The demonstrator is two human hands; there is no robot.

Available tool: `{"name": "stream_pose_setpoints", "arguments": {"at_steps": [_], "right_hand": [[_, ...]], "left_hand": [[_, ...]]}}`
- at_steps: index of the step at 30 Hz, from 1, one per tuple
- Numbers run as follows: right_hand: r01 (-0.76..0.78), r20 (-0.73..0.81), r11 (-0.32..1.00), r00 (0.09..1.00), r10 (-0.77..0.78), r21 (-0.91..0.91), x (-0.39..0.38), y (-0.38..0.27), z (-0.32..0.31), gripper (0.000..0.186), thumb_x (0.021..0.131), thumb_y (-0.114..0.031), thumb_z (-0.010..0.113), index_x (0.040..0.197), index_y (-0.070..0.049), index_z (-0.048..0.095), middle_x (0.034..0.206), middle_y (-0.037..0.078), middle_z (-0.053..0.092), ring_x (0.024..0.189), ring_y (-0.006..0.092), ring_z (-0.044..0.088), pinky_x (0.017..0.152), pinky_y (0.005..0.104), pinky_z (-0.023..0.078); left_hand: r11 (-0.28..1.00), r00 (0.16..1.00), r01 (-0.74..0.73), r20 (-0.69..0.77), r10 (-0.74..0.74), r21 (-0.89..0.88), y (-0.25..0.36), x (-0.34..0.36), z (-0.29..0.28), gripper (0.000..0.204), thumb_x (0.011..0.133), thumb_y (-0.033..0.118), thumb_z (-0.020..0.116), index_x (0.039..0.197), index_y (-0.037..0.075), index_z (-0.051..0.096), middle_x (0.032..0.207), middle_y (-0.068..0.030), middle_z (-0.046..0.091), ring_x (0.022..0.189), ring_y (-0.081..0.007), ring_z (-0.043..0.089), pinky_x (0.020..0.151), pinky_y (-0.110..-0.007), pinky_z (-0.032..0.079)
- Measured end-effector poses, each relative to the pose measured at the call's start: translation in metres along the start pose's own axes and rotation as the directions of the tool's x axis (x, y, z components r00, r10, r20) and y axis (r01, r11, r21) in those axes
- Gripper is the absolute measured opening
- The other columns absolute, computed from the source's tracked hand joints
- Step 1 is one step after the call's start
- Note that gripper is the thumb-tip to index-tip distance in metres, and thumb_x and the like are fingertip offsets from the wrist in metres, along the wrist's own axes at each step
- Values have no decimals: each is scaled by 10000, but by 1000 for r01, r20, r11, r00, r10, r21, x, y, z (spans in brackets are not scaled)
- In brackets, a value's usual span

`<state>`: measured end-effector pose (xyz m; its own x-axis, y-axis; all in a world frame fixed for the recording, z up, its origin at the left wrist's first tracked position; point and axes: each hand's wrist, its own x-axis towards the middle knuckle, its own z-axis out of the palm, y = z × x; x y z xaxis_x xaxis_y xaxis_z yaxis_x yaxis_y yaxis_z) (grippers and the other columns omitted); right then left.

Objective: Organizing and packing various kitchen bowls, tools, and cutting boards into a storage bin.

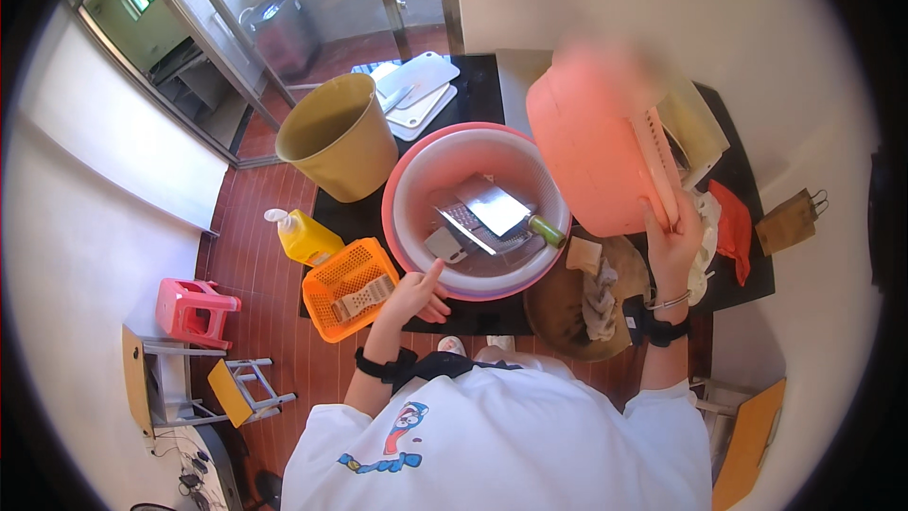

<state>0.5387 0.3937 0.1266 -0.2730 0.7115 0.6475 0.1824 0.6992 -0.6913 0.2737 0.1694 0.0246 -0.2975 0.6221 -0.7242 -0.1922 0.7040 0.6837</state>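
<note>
Pink basin (584,156) tipped up, right of nested basins (409,213); right hand (672,232) clamped on its rim. Left hand (416,299) loosely open, holding 0 items, beside nested basins. 2 hands well apart.

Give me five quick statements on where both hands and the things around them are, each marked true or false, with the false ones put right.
1. The right hand holds a pink basin up on its side. True.
2. The orange basket has a grater in it. True.
3. The cleaver lies in the orange basket. False: it lies in the white bowl.
4. A yellow bottle stands beside the orange basket. True.
5. The left hand grips the yellow bottle. False: it looks empty, at the near side of the white bowl.
</note>
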Motion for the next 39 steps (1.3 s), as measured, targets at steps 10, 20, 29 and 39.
{"name": "stream_pose_setpoints", "arguments": {"at_steps": [10,20,29,39], "right_hand": [[-25,16,999,1000,26,-43,-13,-3,4,266,728,-30,696,938,42,550,813,99,577,721,134,529,655,254,442],[-128,-66,991,990,126,-39,-37,-3,-7,263,732,-39,695,940,40,555,817,97,582,730,139,526,674,268,438],[-170,-110,985,979,172,33,-43,5,-13,318,736,-47,709,978,61,533,856,104,561,771,140,516,698,255,430],[-139,-92,990,986,142,35,-52,12,-28,294,724,-18,705,945,46,522,852,87,540,773,134,495,687,252,423]], "left_hand": [[606,767,-398,-112,632,689,39,29,27,476,816,406,566,717,-57,615,646,-219,603,651,-342,615,591,-398,469],[977,961,-212,-181,207,-5,19,85,80,422,806,380,579,697,-26,626,735,-171,640,710,-259,634,647,-351,488],[475,949,-226,-302,-90,-850,51,90,163,378,743,76,619,1067,-27,452,989,-103,529,954,-219,505,968,-337,343],[293,968,-218,-244,-55,-931,53,113,186,263,778,44,604,1014,-25,509,1040,-91,540,955,-168,530,831,-258,436]]}}
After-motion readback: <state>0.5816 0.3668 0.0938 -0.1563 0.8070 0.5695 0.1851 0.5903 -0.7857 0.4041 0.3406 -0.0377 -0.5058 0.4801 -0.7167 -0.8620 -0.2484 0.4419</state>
